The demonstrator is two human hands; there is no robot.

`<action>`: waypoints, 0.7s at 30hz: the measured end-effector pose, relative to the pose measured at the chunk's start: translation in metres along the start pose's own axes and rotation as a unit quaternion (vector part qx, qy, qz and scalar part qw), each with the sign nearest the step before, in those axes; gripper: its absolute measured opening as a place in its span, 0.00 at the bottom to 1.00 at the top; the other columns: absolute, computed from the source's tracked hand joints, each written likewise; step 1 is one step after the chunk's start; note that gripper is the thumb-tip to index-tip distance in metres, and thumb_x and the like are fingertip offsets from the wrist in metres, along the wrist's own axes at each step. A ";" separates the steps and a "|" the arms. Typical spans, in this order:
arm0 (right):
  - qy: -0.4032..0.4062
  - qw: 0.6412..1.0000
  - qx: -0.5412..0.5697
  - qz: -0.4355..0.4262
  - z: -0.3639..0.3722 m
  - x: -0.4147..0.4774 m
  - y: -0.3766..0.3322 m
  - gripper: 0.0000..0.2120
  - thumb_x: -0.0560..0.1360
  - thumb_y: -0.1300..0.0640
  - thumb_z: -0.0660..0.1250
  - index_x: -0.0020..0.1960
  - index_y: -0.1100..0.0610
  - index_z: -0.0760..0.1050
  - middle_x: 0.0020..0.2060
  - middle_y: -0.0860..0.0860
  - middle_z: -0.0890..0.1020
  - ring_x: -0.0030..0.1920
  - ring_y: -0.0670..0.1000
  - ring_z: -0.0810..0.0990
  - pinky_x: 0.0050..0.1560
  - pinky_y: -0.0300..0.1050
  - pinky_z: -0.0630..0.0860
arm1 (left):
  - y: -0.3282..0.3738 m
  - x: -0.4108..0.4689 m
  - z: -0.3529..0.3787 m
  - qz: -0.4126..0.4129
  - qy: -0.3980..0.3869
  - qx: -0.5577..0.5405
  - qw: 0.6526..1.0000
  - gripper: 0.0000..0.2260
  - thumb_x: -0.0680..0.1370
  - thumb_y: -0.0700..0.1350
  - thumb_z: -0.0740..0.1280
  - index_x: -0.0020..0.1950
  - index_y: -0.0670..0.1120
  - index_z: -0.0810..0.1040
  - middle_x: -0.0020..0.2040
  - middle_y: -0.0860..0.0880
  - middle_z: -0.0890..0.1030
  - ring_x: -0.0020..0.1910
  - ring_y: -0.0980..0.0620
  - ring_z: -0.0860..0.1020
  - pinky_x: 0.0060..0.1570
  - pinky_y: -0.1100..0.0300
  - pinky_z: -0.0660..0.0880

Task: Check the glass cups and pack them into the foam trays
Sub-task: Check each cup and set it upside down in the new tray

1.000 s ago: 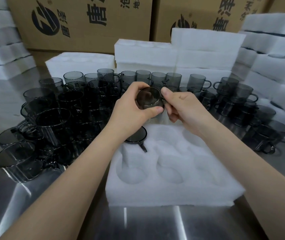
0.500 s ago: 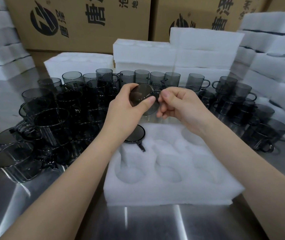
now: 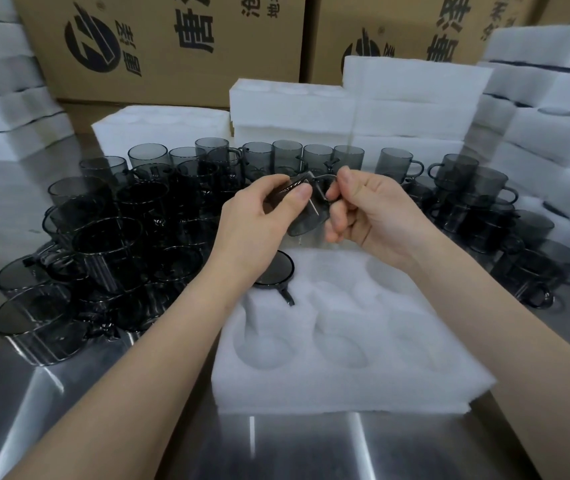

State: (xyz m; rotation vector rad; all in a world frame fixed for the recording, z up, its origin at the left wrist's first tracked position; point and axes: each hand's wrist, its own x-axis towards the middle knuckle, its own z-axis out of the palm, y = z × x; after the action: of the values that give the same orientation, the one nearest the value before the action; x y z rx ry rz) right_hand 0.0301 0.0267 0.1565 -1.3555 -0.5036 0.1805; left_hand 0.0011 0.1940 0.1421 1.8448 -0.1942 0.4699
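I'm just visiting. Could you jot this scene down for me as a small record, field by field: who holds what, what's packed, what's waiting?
Left hand: grips the body of a smoky glass cup, held above the tray
Right hand: pinches the same cup at its handle side
Foam tray: one packed cup in the far-left pocket; the other pockets that show are empty
Waiting: loose cups crowded on the metal table, on both sides of the tray
Behind: stacked foam trays, cardboard boxes

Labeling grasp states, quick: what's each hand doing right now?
Left hand: holding the glass cup.
Right hand: holding the same cup, handle side.
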 end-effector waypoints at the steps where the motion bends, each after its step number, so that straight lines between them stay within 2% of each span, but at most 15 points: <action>1: 0.003 1.000 -0.005 0.005 -0.001 0.001 0.000 0.15 0.73 0.47 0.62 0.39 0.59 0.71 0.20 0.51 0.73 0.22 0.52 0.76 0.27 0.39 0.72 | 0.000 0.000 0.000 0.002 -0.002 0.006 1.000 0.15 0.78 0.52 0.69 0.61 0.47 0.80 0.51 0.53 0.83 0.52 0.56 0.79 0.57 0.60 0.75; 5: 0.042 0.998 -0.043 0.032 -0.003 0.004 0.002 0.22 0.76 0.41 0.59 0.30 0.55 0.72 0.18 0.51 0.66 0.20 0.52 0.69 0.26 0.38 0.68 | 0.000 -0.002 0.002 0.018 -0.017 0.037 0.999 0.19 0.76 0.52 0.71 0.66 0.48 0.77 0.55 0.56 0.81 0.53 0.61 0.77 0.54 0.75 0.70; 7: 0.060 0.997 -0.051 0.022 -0.003 0.005 0.003 0.24 0.77 0.40 0.58 0.29 0.54 0.74 0.18 0.51 0.68 0.20 0.52 0.68 0.27 0.40 0.66 | 0.001 -0.002 0.003 0.025 -0.013 0.036 0.999 0.20 0.77 0.51 0.70 0.68 0.48 0.76 0.56 0.55 0.81 0.55 0.60 0.77 0.56 0.73 0.70; 9: 0.072 0.996 -0.049 -0.010 -0.003 0.005 0.005 0.20 0.77 0.43 0.59 0.35 0.55 0.77 0.21 0.51 0.70 0.22 0.50 0.67 0.27 0.41 0.65 | 0.001 -0.002 0.002 0.029 -0.009 0.016 0.999 0.19 0.77 0.51 0.69 0.67 0.49 0.76 0.56 0.54 0.81 0.55 0.58 0.78 0.60 0.64 0.72; 12: 0.089 0.991 -0.093 -0.029 -0.003 0.004 0.005 0.06 0.78 0.53 0.65 0.51 0.55 0.77 0.32 0.49 0.76 0.27 0.47 0.72 0.31 0.42 0.69 | 0.002 -0.004 0.001 0.039 -0.017 -0.016 0.999 0.19 0.76 0.55 0.65 0.64 0.50 0.76 0.55 0.54 0.81 0.56 0.55 0.78 0.61 0.52 0.74; 14: 0.064 0.994 -0.089 -0.007 -0.005 0.003 0.006 0.17 0.74 0.51 0.67 0.61 0.54 0.74 0.46 0.52 0.79 0.37 0.48 0.78 0.39 0.46 0.75 | 0.003 -0.005 0.001 0.059 -0.027 -0.017 0.998 0.18 0.77 0.55 0.62 0.64 0.51 0.76 0.55 0.56 0.81 0.56 0.57 0.78 0.61 0.51 0.74; 16: 0.018 0.998 -0.064 0.015 -0.005 0.002 0.004 0.25 0.72 0.49 0.65 0.68 0.55 0.71 0.54 0.54 0.79 0.45 0.50 0.81 0.47 0.49 0.79 | 0.002 -0.005 0.001 0.077 -0.039 -0.021 0.996 0.17 0.78 0.53 0.60 0.64 0.51 0.77 0.57 0.54 0.81 0.59 0.56 0.78 0.62 0.49 0.74; 18: -0.024 0.998 -0.049 0.030 -0.004 0.001 0.003 0.26 0.74 0.50 0.62 0.70 0.57 0.69 0.54 0.54 0.80 0.49 0.54 0.82 0.52 0.51 0.80 | 0.002 -0.003 0.001 0.094 -0.044 -0.021 0.994 0.15 0.79 0.51 0.60 0.63 0.52 0.77 0.59 0.52 0.80 0.60 0.54 0.77 0.62 0.47 0.74; 21: -0.050 0.998 -0.036 0.030 -0.002 -0.001 0.002 0.24 0.73 0.51 0.63 0.68 0.56 0.71 0.52 0.55 0.82 0.50 0.59 0.83 0.52 0.51 0.81 | 0.001 -0.003 0.001 0.115 -0.040 -0.028 0.992 0.14 0.79 0.46 0.61 0.63 0.49 0.78 0.59 0.50 0.80 0.58 0.54 0.77 0.61 0.50 0.74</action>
State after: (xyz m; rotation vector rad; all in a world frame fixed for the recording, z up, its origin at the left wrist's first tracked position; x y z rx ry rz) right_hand 0.0307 0.0251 0.1543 -1.4388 -0.5573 0.2829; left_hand -0.0018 0.1921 0.1416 1.7961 -0.4739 0.5445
